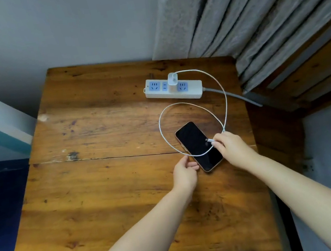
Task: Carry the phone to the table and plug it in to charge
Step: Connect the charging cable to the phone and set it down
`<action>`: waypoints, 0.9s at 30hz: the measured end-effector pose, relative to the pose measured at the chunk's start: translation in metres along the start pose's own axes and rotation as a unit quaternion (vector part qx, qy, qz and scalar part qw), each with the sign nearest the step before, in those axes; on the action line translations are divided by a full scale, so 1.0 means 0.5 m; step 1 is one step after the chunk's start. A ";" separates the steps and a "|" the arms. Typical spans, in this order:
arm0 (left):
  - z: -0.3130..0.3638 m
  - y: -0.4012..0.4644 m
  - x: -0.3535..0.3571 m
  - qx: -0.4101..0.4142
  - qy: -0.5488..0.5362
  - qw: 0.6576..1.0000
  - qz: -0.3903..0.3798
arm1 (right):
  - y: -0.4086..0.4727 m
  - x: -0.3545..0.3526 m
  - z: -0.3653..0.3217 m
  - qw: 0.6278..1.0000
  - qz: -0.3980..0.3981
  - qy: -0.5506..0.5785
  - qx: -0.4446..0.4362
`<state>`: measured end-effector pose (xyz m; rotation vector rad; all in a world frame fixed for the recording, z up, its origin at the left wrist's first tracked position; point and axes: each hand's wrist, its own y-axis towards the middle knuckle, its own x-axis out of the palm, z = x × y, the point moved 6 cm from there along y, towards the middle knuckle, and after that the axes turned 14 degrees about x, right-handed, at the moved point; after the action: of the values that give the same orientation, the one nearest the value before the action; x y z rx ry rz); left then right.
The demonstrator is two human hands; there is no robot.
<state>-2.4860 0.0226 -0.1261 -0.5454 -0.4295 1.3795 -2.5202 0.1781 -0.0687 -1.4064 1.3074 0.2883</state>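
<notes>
The phone (197, 145), dark screen up with a pinkish rim, lies flat and slanted on the wooden table (108, 176). A white charging cable (161, 123) loops around it from a white charger (173, 81) plugged into the power strip (173, 89). My right hand (230, 146) pinches the cable's plug end just above the screen. My left hand (185, 172) rests at the phone's lower left edge, fingers touching the cable where it crosses the phone. The plug sits apart from the phone's port.
Grey curtains (250, 11) hang at the back right, beside wooden slats (322, 69). The strip's grey cord (239, 97) runs off the table's right edge. A pale wall stands behind, and a blue surface (0, 212) lies to the left.
</notes>
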 end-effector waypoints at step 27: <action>0.140 0.133 0.064 0.091 0.192 0.970 -0.121 | 0.025 0.005 0.041 0.995 -0.059 0.076 0.004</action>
<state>-2.5752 0.0686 -0.1105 -0.5727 -0.0495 1.0349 -2.5196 0.1964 -0.0844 -1.5149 1.3410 0.0978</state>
